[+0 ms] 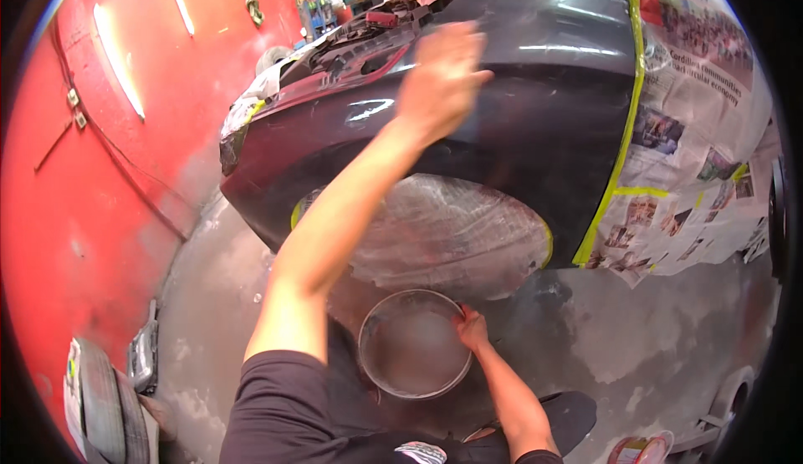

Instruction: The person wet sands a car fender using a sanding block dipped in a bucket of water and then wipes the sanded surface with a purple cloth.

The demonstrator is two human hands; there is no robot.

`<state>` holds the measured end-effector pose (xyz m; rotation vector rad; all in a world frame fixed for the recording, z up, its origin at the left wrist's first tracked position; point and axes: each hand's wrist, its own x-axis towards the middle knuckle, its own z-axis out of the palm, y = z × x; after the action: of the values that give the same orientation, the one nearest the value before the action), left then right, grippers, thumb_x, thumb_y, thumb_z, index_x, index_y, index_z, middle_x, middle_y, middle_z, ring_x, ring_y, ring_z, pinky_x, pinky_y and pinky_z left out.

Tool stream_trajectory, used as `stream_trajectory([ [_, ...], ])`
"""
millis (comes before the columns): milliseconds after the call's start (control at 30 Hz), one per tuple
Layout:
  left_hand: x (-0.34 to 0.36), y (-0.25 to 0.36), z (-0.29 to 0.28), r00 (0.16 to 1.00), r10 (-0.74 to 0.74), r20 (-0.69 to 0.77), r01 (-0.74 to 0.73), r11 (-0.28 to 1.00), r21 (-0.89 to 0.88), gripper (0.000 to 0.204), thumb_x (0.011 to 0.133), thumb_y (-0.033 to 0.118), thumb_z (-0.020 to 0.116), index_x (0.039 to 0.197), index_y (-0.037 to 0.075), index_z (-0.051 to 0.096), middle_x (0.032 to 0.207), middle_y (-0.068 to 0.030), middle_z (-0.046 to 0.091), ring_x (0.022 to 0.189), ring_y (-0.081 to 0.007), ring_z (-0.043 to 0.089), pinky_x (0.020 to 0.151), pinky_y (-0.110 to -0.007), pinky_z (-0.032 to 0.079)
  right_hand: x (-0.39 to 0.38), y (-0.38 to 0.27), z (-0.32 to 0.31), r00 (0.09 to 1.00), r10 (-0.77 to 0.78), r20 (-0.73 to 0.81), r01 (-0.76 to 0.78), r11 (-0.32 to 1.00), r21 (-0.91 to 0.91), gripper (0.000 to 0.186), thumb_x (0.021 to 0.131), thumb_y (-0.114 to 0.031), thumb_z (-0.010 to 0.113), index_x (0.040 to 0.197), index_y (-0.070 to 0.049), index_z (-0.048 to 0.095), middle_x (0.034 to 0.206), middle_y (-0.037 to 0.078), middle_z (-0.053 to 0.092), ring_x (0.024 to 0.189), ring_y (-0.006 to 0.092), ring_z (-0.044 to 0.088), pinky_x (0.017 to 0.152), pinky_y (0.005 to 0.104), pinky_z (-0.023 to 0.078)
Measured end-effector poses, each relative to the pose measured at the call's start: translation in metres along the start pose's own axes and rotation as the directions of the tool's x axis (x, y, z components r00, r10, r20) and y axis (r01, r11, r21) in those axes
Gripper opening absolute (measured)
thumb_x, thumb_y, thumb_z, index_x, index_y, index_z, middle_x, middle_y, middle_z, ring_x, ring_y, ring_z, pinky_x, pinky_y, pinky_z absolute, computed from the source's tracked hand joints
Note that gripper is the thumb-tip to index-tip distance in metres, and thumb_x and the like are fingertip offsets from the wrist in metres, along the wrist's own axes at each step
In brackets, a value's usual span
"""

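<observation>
A dark, glossy car fender (535, 104) stands in front of me, with a curved wheel arch below. My left hand (443, 79) reaches up over its upper part, fingers stretched out and thumb apart. Motion blurs that hand somewhat, and whether anything lies under the palm is hidden. Down low, my right hand (472, 328) grips the right rim of a round basin (416, 392). Cloudy greyish-brown liquid appears to fill the basin, which sits near my legs. Newspaper or similar sheeting (443, 230) covers the wheel opening, edged with yellow-green tape.
Taped newspaper (703, 129) masks the car's side at right, bordered by yellow-green tape (619, 163). The engine bay (360, 54) lies exposed behind the fender. A red wall (84, 188) rises at left; tires (104, 401) stand lower left. A small tub (640, 450) sits lower right.
</observation>
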<state>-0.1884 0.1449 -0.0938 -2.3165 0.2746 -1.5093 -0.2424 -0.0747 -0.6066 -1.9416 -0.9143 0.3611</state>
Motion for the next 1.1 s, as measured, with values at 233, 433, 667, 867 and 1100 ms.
stream_trajectory([
  [233, 0.027, 0.028, 0.012, 0.987, -0.154, -0.042, 0.155, 0.987, 0.032, 0.061, 0.105, 0.034, 0.053, 0.146, -0.011, 0.049, 0.157, -0.0304, 0.044, 0.148, -0.0465, 0.039, 0.124, -0.058, 0.023, -0.005, -0.01, 0.022, 0.997, 0.045, 0.069, -0.035, 0.989, -0.145, 0.042, 0.093, -0.029, 0.067, 0.131, -0.012, 0.066, 0.113, 0.025, 0.072, 0.109, 0.0453, 0.068, 0.092, 0.0524, 0.055],
  [433, 0.033, 0.019, 0.004, 0.994, 0.103, 0.046, -0.102, 0.994, -0.032, 0.06, 0.099, 0.03, 0.063, 0.147, -0.005, 0.052, 0.158, -0.0223, 0.047, 0.15, -0.0373, 0.04, 0.123, -0.054, 0.03, -0.001, -0.012, -0.006, 0.991, 0.119, 0.056, -0.113, 0.989, -0.098, 0.045, 0.093, -0.034, 0.066, 0.133, -0.012, 0.065, 0.115, 0.024, 0.072, 0.109, 0.0453, 0.068, 0.094, 0.0525, 0.054],
  [667, 0.008, 0.034, 0.002, 0.991, 0.078, 0.11, -0.078, 0.997, -0.002, 0.062, 0.097, 0.023, 0.066, 0.15, -0.003, 0.049, 0.163, -0.0196, 0.04, 0.154, -0.0361, 0.034, 0.125, -0.053, 0.027, -0.003, -0.006, 0.008, 0.979, 0.18, 0.098, -0.168, 0.978, -0.125, 0.043, 0.094, -0.036, 0.064, 0.129, -0.01, 0.067, 0.114, 0.025, 0.072, 0.109, 0.0445, 0.068, 0.095, 0.0519, 0.054],
  [867, 0.125, 0.083, 0.073, 0.942, 0.31, 0.13, -0.311, 0.95, -0.017, 0.05, 0.106, 0.033, 0.052, 0.141, -0.003, 0.055, 0.159, -0.0203, 0.044, 0.151, -0.0361, 0.037, 0.123, -0.053, 0.03, -0.007, -0.026, 0.035, 0.996, 0.082, 0.017, -0.082, 0.997, 0.013, 0.043, 0.095, -0.034, 0.062, 0.126, -0.006, 0.068, 0.113, 0.024, 0.072, 0.107, 0.0449, 0.068, 0.093, 0.0528, 0.054],
  [1100, 0.058, 0.064, 0.018, 0.928, 0.317, 0.197, -0.322, 0.947, -0.008, 0.052, 0.105, 0.029, 0.056, 0.147, -0.002, 0.05, 0.161, -0.0179, 0.042, 0.152, -0.0344, 0.036, 0.124, -0.053, 0.029, -0.009, -0.005, 0.01, 0.984, 0.166, 0.066, -0.163, 0.986, -0.039, 0.043, 0.095, -0.032, 0.062, 0.128, -0.005, 0.066, 0.117, 0.024, 0.072, 0.112, 0.0446, 0.067, 0.096, 0.0521, 0.053],
])
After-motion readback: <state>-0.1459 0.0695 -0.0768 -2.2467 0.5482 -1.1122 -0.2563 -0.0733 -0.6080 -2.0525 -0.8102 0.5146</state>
